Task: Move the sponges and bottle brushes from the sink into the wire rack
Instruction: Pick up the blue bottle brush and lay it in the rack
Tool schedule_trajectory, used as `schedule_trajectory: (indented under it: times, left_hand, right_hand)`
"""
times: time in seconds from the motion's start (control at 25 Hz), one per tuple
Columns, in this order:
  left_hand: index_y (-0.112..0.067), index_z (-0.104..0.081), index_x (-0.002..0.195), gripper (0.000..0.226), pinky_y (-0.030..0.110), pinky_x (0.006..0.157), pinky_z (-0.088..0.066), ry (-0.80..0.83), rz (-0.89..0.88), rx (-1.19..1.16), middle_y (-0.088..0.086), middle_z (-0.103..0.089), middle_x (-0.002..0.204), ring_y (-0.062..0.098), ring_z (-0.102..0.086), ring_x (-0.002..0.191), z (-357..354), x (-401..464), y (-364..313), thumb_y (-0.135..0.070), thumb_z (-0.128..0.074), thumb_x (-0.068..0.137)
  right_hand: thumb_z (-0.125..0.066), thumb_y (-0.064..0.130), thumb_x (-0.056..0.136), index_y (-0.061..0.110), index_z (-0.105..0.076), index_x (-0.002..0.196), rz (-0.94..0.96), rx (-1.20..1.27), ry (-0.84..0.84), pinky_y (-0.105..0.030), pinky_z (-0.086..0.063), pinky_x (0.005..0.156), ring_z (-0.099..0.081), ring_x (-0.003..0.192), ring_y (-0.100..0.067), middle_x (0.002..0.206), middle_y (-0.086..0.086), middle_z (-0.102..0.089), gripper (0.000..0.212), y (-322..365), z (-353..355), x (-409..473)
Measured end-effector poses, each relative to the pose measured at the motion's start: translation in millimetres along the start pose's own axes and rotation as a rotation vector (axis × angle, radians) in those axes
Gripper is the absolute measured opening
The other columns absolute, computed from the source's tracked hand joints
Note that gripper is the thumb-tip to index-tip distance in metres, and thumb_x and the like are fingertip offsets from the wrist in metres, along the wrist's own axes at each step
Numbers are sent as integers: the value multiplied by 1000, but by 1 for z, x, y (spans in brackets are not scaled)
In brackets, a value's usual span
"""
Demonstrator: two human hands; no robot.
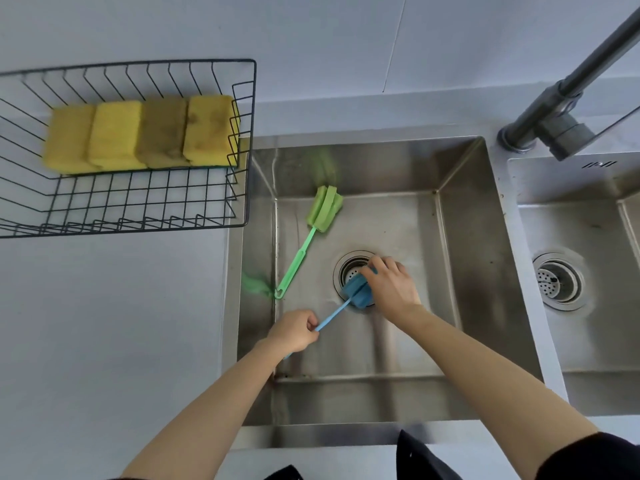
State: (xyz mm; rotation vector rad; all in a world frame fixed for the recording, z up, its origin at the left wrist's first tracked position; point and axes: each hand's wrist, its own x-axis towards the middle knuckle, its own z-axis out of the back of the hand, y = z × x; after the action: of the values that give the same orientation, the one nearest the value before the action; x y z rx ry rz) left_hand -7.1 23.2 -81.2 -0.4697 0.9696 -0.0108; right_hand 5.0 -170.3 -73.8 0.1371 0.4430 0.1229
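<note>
A blue bottle brush (356, 292) lies over the drain (349, 268) of the steel sink (460, 258). My left hand (293, 331) grips its thin blue handle near the end. My right hand (389, 284) holds the blue sponge head from the right. A green bottle brush (317, 220) lies on the sink floor to the left, head toward the back wall, handle pointing at the left wall. Several yellow sponges (142, 133) stand side by side in the black wire rack (247, 140) on the counter at the left.
A dark grey faucet (568, 98) rises at the back right between the two basins. A second basin (588, 244) with its own strainer (557, 281) lies to the right. Grey counter (110, 323) spreads left of the sink, in front of the rack.
</note>
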Motion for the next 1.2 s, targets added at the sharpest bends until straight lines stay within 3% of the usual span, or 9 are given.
schedule_trajectory:
  times: [0.2,0.4,0.48,0.64,0.76,0.92,1.2]
  left_hand:
    - [-7,-61,102,21,34,84,-47,-78,-68,58,13,-66,107,27,-60,95,8,-12,-6,-17,-56,84]
    - [-8,-65,97,20,36,80,-49,-269,-207,65,11,-66,101,24,-60,88,29,-30,-20,-20,-56,84]
    - [-10,-67,96,20,31,72,-47,-370,-286,82,9,-66,97,22,-59,85,41,-40,-28,-22,-56,84]
    - [-17,-69,94,18,15,50,-29,-557,-401,77,-7,-54,80,10,-49,69,63,-61,-43,-25,-59,83]
    - [-20,-69,93,17,15,50,-28,-618,-438,119,-11,-51,78,11,-50,72,72,-74,-53,-28,-58,82]
    - [-21,-69,94,17,18,49,-27,-665,-486,165,-7,-56,80,11,-49,69,78,-87,-65,-28,-58,83]
    - [-20,-67,96,18,34,71,-48,-643,-585,-2,0,-69,91,17,-61,80,93,-110,-75,-26,-64,80]
  right_hand:
    - [-43,1,86,16,-45,128,-94,105,-86,-31,-36,99,-39,123,-23,132,-4,-43,45,-9,14,-20]
    - [-42,4,87,15,-45,127,-212,179,-129,-33,-35,100,-39,122,-25,131,-6,-43,42,-12,27,-38]
    - [-42,6,87,16,-45,128,-234,202,-146,-33,-34,100,-40,122,-25,131,-6,-44,41,-14,33,-45]
    - [-41,9,88,16,-40,134,-232,237,-192,-34,-32,104,-39,124,-25,137,-6,-42,46,-13,48,-55]
    - [-46,13,87,19,-36,139,-124,265,-238,-34,-28,107,-36,129,-23,142,-1,-39,53,-1,64,-61]
    - [-49,18,89,20,-51,128,98,240,-301,-32,-35,94,-46,117,-23,129,1,-54,39,31,82,-62]
    - [-51,17,90,11,-65,109,64,438,-404,-38,-43,84,-55,100,-28,105,-10,-66,24,45,101,-67]
